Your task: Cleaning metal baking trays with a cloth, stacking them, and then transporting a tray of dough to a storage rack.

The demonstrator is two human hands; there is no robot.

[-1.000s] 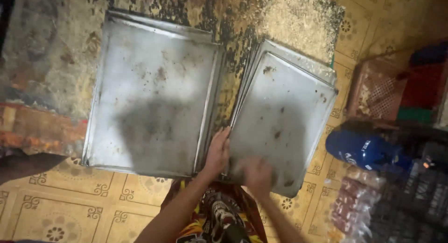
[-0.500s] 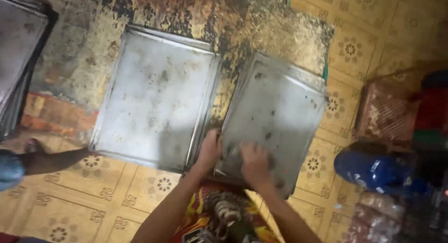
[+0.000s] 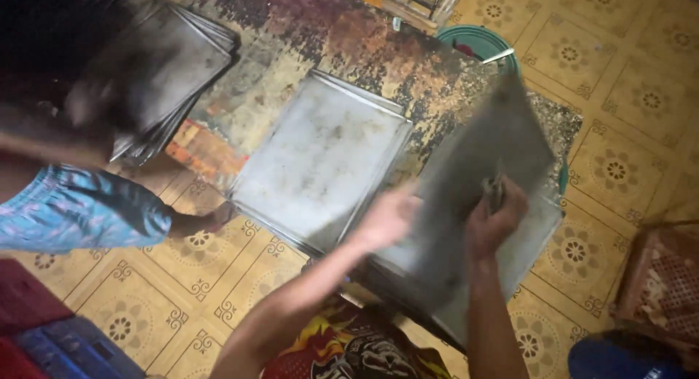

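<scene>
- The right hand (image 3: 494, 217) grips the near edge of a raised tray (image 3: 480, 197), fingers curled over the rim; something small and dark sits pinched at the grip, too blurred to name.
- The left hand (image 3: 389, 219) is at the tray's left edge, fingers spread; motion blur hides whether it clamps the rim or only steadies it, so I cannot tell.
- The tray is tilted up off the stack (image 3: 528, 255) under it, its far end lifted towards a green basin (image 3: 477, 40), its near end low by the person's lap.
- By my judgement, the step in hand is lifting the top tray clear of its stack, about midway: one end is up, the other not yet free.
- The next move calls for a firm hold on both sides and a level swing, so that the tray's edge does not catch the stack below or the flat tray (image 3: 320, 160) lying just beside it on the left.
- That flat tray rests alone on the worn, stained floor (image 3: 291, 51), with nothing on it.
- Further left, another person in blue patterned shorts (image 3: 80, 211) crouches by a second stack (image 3: 164, 73); their hand is a blur.
- A red crate (image 3: 666, 284) stands at the right edge, on yellow patterned tiles.
</scene>
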